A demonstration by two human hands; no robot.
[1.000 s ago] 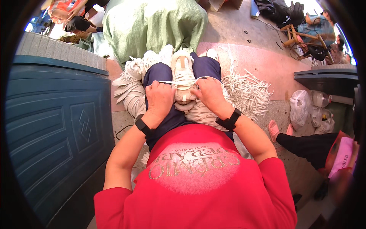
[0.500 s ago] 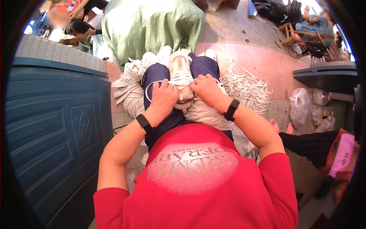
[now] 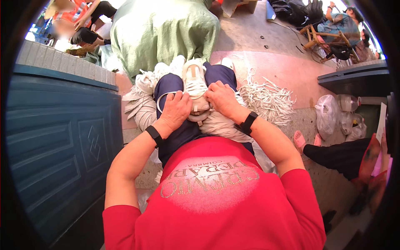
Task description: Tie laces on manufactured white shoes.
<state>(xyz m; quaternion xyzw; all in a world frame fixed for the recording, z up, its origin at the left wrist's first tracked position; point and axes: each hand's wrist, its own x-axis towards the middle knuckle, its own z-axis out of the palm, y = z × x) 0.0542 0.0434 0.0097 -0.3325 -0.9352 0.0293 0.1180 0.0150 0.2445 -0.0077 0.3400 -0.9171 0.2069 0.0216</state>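
A beige and white sneaker (image 3: 200, 102) rests between my knees, its toe pointing away from me and its heel toward me. Pale laces (image 3: 195, 87) cross its upper. My left hand (image 3: 176, 109) is closed at the left of the shoe's collar, pinching a shoelace whose loop (image 3: 160, 102) bows out beside it. On the other side, my right hand (image 3: 223, 100) has its fingers bent and pressed together on the lace at the collar. The fingertips hide the exact spot where the lace is gripped.
Bundles of white laces (image 3: 141, 109) hang at my left leg, and a loose heap of laces (image 3: 268, 100) lies to the right. A green cloth-covered pile (image 3: 164, 33) stands ahead. Blue panelled furniture (image 3: 62, 141) borders the left. Other people sit nearby, one in pink slippers (image 3: 299, 141).
Both hands have drawn slightly closer together over the shoe's collar, still at the lace. At the right, another person's leg and slipper have come further into view.
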